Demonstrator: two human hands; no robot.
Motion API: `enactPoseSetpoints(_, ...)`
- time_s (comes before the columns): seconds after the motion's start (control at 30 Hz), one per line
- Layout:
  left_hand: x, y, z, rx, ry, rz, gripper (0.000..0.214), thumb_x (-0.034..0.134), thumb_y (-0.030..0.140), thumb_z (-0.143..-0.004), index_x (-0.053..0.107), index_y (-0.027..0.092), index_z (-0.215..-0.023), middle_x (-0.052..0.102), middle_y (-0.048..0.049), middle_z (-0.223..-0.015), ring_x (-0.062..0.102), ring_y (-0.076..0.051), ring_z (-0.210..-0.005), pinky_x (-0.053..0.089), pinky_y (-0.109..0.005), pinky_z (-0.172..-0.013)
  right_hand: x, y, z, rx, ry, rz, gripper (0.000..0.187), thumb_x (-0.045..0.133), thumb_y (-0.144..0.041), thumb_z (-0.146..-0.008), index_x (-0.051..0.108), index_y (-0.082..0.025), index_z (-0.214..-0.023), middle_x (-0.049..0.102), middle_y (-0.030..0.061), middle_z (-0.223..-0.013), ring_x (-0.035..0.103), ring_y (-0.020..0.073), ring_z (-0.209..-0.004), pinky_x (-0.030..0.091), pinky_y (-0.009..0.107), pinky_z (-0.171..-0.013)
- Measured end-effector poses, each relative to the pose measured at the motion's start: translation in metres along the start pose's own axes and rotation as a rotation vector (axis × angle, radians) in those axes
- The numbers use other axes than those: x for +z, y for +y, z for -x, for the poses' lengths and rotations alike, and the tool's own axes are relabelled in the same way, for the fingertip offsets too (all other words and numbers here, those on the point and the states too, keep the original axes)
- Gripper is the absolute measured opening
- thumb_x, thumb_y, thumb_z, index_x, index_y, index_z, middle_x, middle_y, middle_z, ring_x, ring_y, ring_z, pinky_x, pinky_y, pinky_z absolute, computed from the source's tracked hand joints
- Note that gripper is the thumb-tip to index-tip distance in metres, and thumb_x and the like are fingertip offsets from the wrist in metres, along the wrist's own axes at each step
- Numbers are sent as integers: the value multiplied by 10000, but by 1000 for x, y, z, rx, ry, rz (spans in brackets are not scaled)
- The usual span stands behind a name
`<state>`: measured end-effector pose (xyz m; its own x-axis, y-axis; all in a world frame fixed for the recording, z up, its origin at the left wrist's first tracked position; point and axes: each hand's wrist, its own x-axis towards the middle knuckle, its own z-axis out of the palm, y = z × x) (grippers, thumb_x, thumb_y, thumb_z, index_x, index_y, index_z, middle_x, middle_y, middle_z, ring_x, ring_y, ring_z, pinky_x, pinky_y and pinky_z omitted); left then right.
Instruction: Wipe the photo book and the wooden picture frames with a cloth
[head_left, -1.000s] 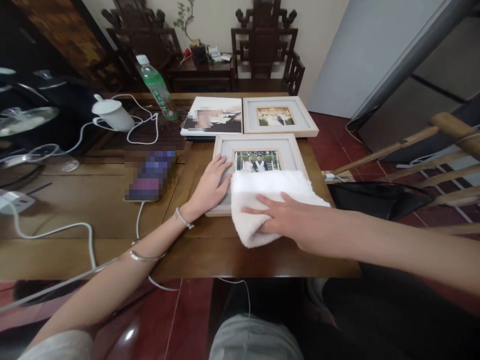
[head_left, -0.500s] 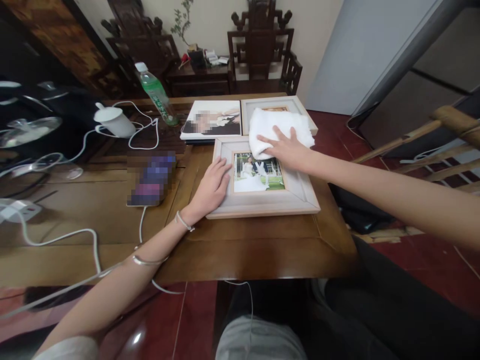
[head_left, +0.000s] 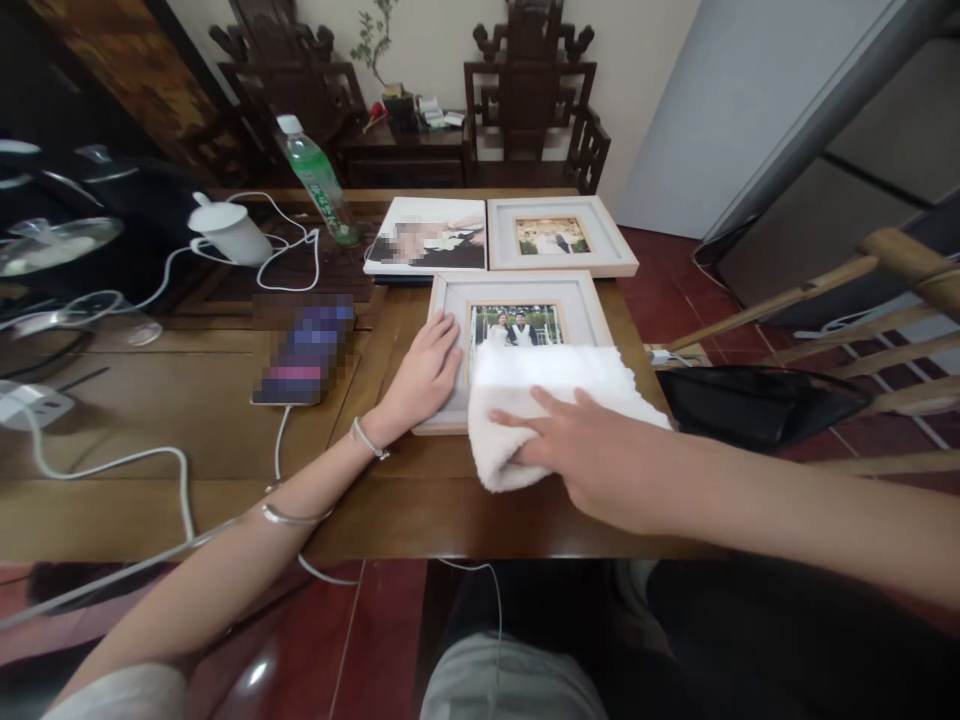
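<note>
A pale wooden photo frame [head_left: 577, 295] lies flat on the dark wooden table [head_left: 187, 420], holding a picture of a couple. My left hand [head_left: 421, 378] rests flat on its left border, fingers stretched out. My right hand [head_left: 592, 450] presses a folded white towel [head_left: 540, 385] onto the near half of the frame, fingers spread over the cloth. The towel hides the frame's lower part and hangs past its near edge.
Behind lie a second framed photo [head_left: 559, 235] and an unframed print [head_left: 427, 235]. To the left are a phone [head_left: 304, 350] on a white cable [head_left: 180, 470], a white cup [head_left: 229, 232] and a green bottle [head_left: 315, 180]. A wooden chair [head_left: 862, 320] stands at right.
My right hand has dragged the towel from the frame's far edge back toward me, over the photo to its near edge. My left hand has stayed on the left border.
</note>
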<state>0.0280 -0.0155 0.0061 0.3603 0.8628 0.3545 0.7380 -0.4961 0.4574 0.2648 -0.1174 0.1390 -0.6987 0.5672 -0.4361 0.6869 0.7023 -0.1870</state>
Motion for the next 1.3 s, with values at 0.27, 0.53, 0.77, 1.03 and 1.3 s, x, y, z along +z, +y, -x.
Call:
enactPoseSetpoints(0.27,-1,0,0,5,-16,3,520,375,370,-1050,600,148,-1463,552,-154,-1587,379,-339,-1569,273,-600,-1316,11,40,-42,59,157,160,801,452,88,-816,597,-265,-1520,267,46,-1757,202,482,-1595,329,789,-1172)
enactPoseSetpoints(0.53,-2,0,1,2,-12,11,508,371,371,-1052,606,180,-1459,565,-125,-1581,375,-316,-1574,280,-581,-1319,-9,100,-94,181,341,286,791,450,82,-831,600,-280,-1518,212,59,-1778,120,491,-1611,229,857,-1163)
enactPoseSetpoints(0.77,-1,1,0,9,-21,-9,533,356,368,-1052,609,117,-1449,552,-170,-1586,373,-320,-1577,277,-559,-1326,-2,67,-77,190,224,211,795,467,90,-811,603,-247,-1518,238,86,-1768,152,516,-1597,299,845,-1144)
enactPoseSetpoints(1.03,0,1,-1,5,-16,4,534,352,379,-1061,613,121,-1449,554,-150,-1591,386,-310,-1570,271,-545,-1329,-9,-6,-13,28,-34,6,734,430,81,-811,669,-227,-1432,285,35,-1746,282,474,-1574,440,739,-1136)
enactPoseSetpoints(1.3,1,3,2,-27,58,187,624,281,531,-1115,578,129,-1487,546,-164,-1595,397,-303,-1567,268,-557,-1320,0,-3,-33,-12,74,76,686,454,49,-855,650,-212,-1458,350,63,-1722,272,487,-1572,383,765,-1155)
